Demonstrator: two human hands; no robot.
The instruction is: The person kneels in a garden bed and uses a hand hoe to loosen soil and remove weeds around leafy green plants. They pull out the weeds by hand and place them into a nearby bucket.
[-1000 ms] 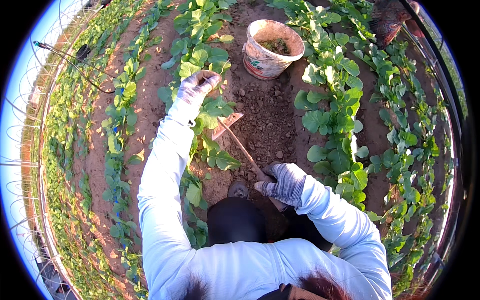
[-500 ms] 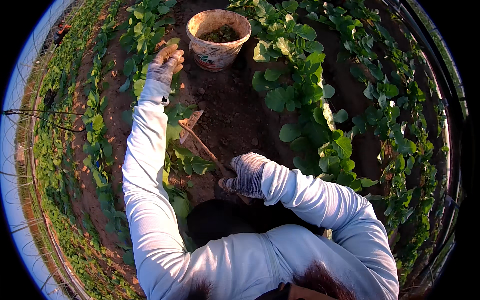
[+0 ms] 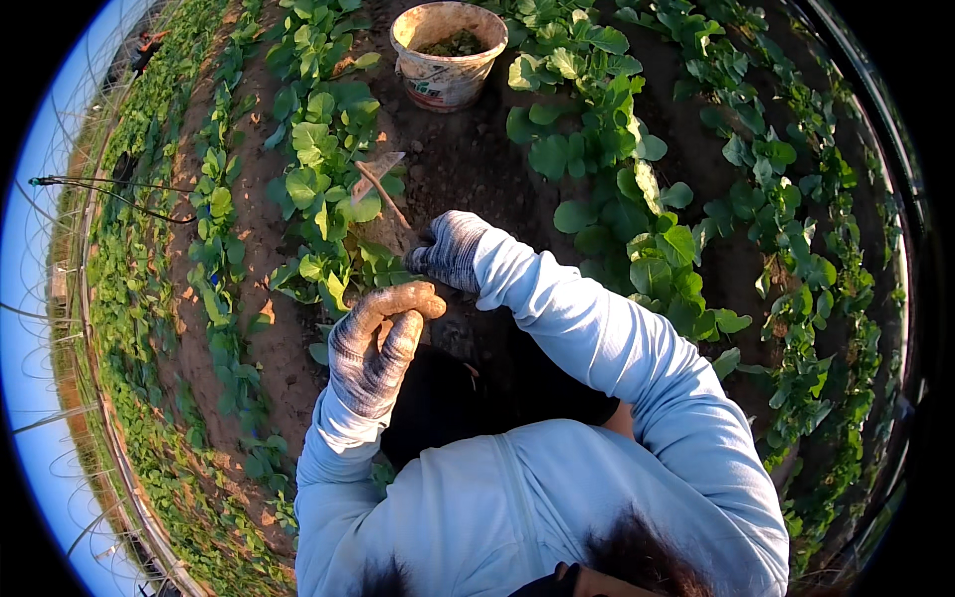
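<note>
My right hand (image 3: 450,249), in a striped knitted glove, is closed round the wooden handle of a small hand hoe (image 3: 386,196). The hoe's flat blade (image 3: 380,169) points up and away, beside the leafy plants (image 3: 316,179) of the row on my left. Nearer my body, my left hand (image 3: 383,343) wears a glove with a soil-stained tan coating on the fingers. Its fingers are curled and the thumb bends toward them, with nothing showing between. Low leaves (image 3: 378,267) lie just beyond it, and its fingertips are a short way below my right hand.
A dirty white bucket (image 3: 448,75) with some greenery inside stands on the soil (image 3: 477,164) at the far end of the furrow. Another leafy row (image 3: 627,179) runs close on my right, with more rows outside. Thin wires (image 3: 119,187) stick out at the left.
My left hand has come back from beside the bucket to near my body. My right hand and the hoe have moved up and slightly left; the bucket sits higher in view.
</note>
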